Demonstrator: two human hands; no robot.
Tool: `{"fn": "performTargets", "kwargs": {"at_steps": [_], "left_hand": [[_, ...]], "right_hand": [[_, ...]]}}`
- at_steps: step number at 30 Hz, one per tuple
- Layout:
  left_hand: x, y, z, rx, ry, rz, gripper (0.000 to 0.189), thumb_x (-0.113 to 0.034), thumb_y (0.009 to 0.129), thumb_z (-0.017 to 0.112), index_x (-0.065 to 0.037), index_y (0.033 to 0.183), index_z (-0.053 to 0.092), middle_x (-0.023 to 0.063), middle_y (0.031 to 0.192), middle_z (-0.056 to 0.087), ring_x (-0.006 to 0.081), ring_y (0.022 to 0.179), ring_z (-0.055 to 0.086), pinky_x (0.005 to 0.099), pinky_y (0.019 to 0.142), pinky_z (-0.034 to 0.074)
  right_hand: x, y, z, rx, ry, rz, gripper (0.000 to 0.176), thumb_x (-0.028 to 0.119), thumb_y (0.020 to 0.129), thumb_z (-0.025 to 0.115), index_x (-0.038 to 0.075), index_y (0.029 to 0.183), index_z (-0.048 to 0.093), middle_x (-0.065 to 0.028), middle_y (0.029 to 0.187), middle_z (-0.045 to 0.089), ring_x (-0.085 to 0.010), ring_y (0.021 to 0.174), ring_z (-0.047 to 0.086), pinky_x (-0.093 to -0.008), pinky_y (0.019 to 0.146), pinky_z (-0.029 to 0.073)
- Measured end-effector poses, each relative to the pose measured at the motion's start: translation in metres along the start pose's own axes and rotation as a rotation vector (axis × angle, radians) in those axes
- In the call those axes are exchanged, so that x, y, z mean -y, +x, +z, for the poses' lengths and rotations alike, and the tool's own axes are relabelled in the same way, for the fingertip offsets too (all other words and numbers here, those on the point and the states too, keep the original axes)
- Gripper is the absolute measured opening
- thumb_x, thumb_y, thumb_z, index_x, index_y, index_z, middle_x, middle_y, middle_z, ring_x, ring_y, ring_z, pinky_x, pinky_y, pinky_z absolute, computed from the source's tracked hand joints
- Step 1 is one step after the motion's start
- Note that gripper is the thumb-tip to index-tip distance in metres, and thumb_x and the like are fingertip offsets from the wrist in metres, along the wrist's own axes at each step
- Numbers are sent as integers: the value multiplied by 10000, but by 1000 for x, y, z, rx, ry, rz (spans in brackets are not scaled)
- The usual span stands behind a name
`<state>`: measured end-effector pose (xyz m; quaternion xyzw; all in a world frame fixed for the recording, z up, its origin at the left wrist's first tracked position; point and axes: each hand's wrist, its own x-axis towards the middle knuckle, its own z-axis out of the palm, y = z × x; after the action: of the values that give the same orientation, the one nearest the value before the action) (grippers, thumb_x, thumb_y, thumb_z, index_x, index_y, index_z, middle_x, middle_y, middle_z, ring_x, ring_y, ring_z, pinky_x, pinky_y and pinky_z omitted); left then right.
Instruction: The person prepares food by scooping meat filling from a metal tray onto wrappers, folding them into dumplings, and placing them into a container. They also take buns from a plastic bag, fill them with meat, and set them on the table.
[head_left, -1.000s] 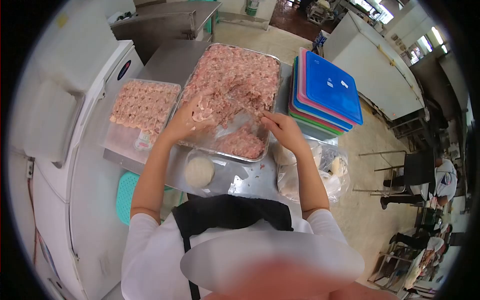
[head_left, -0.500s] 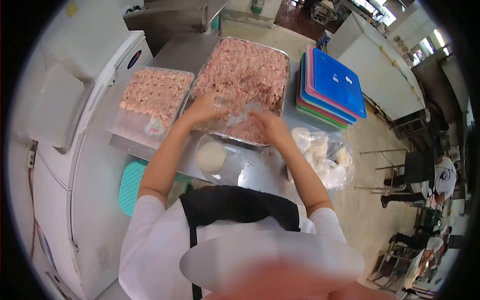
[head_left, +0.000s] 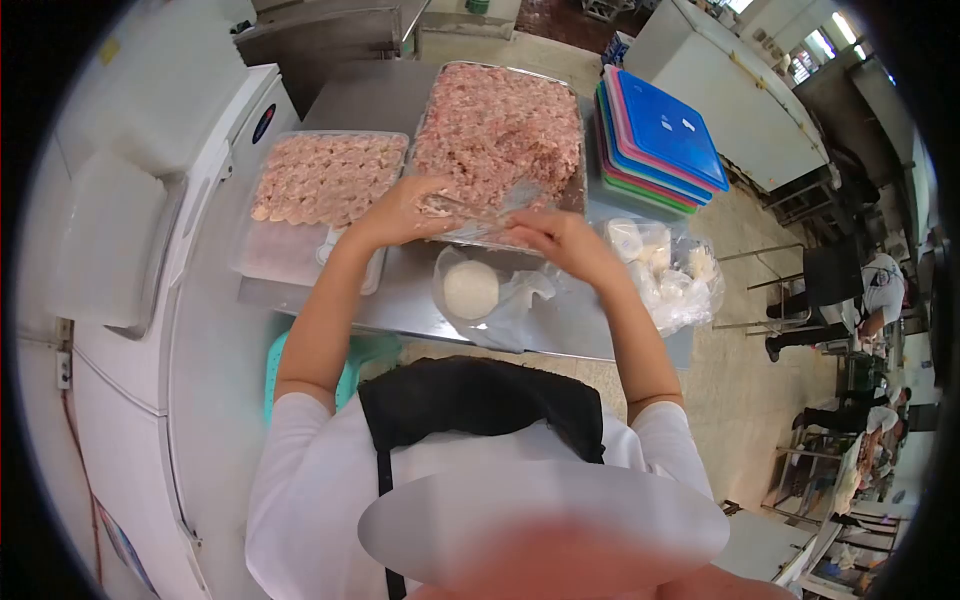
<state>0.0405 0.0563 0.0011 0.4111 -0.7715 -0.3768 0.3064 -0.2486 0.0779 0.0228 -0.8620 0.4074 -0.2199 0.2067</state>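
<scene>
My left hand [head_left: 408, 212] and my right hand [head_left: 568, 243] are both over the near edge of a large metal tray [head_left: 584, 200] of raw ground meat [head_left: 500, 130]. Between them stretches a piece of clear plastic [head_left: 482, 212], which the fingers of both hands grip; its exact form is blurred. A hollow shows in the meat just beyond the right hand. Below the hands, a round pale stack of what look like dough discs [head_left: 470, 290] lies in an open plastic bag [head_left: 510, 325].
Left of the tray, a clear container [head_left: 310, 250] holds rows of shaped meat pieces [head_left: 325, 175]. Colored lids [head_left: 670, 125] are stacked at the right, with bagged pale pieces [head_left: 665, 275] nearer me. A white freezer [head_left: 225, 300] borders the left; another person [head_left: 880, 290] sits far right.
My hands have come nearer to me, out of the meat to the tray's near edge, with the clear plastic between them. The view has shifted slightly.
</scene>
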Motion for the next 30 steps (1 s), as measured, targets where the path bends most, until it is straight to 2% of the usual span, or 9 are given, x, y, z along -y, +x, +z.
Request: {"fn": "performTargets", "kwargs": {"at_steps": [5, 6, 13, 16, 20, 22, 25, 27, 30], "left_hand": [[22, -39, -29, -101, 92, -101, 614, -374, 712, 797, 3, 1149, 586, 157, 1114, 613, 248, 1038, 582, 347, 909, 452], [17, -43, -39, -56, 126, -100, 629, -389, 709, 795, -6, 1161, 586, 174, 1145, 603, 268, 1068, 575, 360, 926, 444], [6, -83, -68, -175, -21, 178, 547, -339, 698, 812, -40, 1110, 610, 138, 1132, 619, 268, 1083, 570, 353, 921, 437], [1, -83, -77, 18, -90, 69, 496, -309, 699, 816, -33, 1063, 623, 114, 1048, 644, 247, 1013, 588, 333, 889, 443], [38, -55, -65, 176, 65, 300, 549, -286, 698, 825, -42, 1142, 614, 54, 904, 624, 183, 862, 573, 301, 727, 464], [36, -46, -52, 159, 3, 215, 547, -273, 710, 815, -30, 1153, 604, 34, 845, 613, 164, 822, 560, 290, 667, 451], [14, -30, -41, 154, -228, -319, 582, -287, 720, 801, -10, 1181, 579, 45, 904, 619, 162, 882, 568, 300, 733, 460], [42, -11, -24, 156, -296, -120, 620, -316, 717, 798, -8, 1201, 564, 57, 955, 617, 161, 885, 580, 289, 735, 471], [40, -3, -10, 149, -248, -101, 650, -330, 711, 801, -10, 1219, 554, 73, 1045, 608, 156, 911, 587, 285, 754, 489]], "right_hand": [[69, 13, 12, -171, -137, -33, 214, 226, 867, 640, 91, 1028, 683, -120, 924, 657, -313, 826, 632, -372, 687, 500], [80, 18, 19, -25, -278, -1, 205, 212, 866, 643, 82, 1020, 683, -133, 896, 649, -316, 796, 623, -368, 667, 495], [95, 22, 4, -46, 64, 91, 261, 199, 901, 619, 6, 1072, 657, -142, 962, 673, -274, 820, 639, -319, 741, 495], [112, 22, 39, -6, 82, 53, 300, 222, 917, 606, -10, 1102, 642, -152, 1017, 680, -244, 900, 651, -320, 797, 490], [97, 14, 76, 53, 192, 84, 304, 263, 916, 597, 19, 1087, 657, -154, 1054, 671, -280, 930, 649, -344, 789, 496], [89, 11, 61, -15, 3, 188, 282, 273, 908, 601, 50, 1067, 668, -140, 1004, 671, -295, 880, 647, -363, 753, 499], [102, -3, 55, -306, -375, 139, 205, 266, 888, 614, 126, 1022, 681, -101, 836, 642, -313, 731, 628, -399, 628, 492], [117, -8, 62, -445, -397, 79, 189, 273, 883, 616, 150, 1012, 679, -91, 791, 623, -316, 690, 620, -404, 587, 485], [45, -24, 72, -145, -694, 400, 209, 266, 883, 614, 158, 1049, 681, -85, 805, 639, -326, 732, 632, -400, 591, 493]]}}
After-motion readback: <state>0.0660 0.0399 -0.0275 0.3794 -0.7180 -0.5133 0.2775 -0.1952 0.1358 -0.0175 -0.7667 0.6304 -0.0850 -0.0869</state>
